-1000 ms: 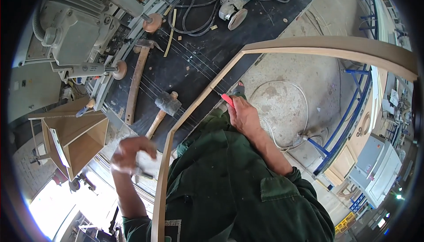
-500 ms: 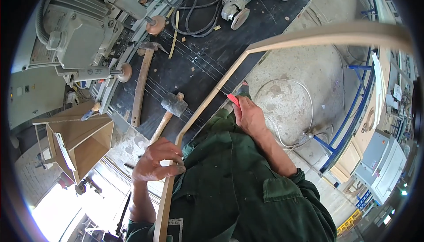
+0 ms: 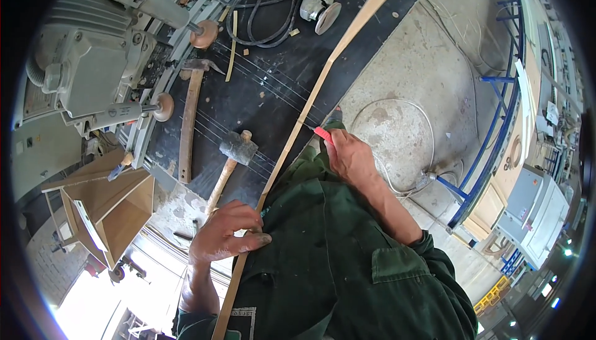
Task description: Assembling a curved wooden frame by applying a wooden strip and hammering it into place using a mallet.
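A long, light wooden frame (image 3: 320, 85) slants across the view from lower left to upper right, its narrow edge toward me. My left hand (image 3: 228, 231) is closed around its lower part, thumb across the wood. In my right hand (image 3: 354, 157) is a red-handled tool (image 3: 323, 134) with a thin dark tip, fingers wrapped round the handle. That tip points at the frame's edge near its middle; whether it touches cannot be made out. Beyond the frame, a mallet (image 3: 238, 148) with a grey head and a hammer (image 3: 191, 113) with a wooden handle lie on the black tabletop (image 3: 261, 130).
An angle grinder (image 3: 323, 2) with a coiled cable (image 3: 248, 14) lies at the table's far end. Clamp machinery (image 3: 99, 67) lines the left side. A wooden cabinet (image 3: 115, 206) stands lower left. To the right, a hose (image 3: 433, 135) loops on the floor beside a blue metal rack (image 3: 478, 197).
The frame has turned in my left hand: its far part has swung from the right to up over the table, now seen edge-on. My right hand has shifted slightly left with the red-handled tool.
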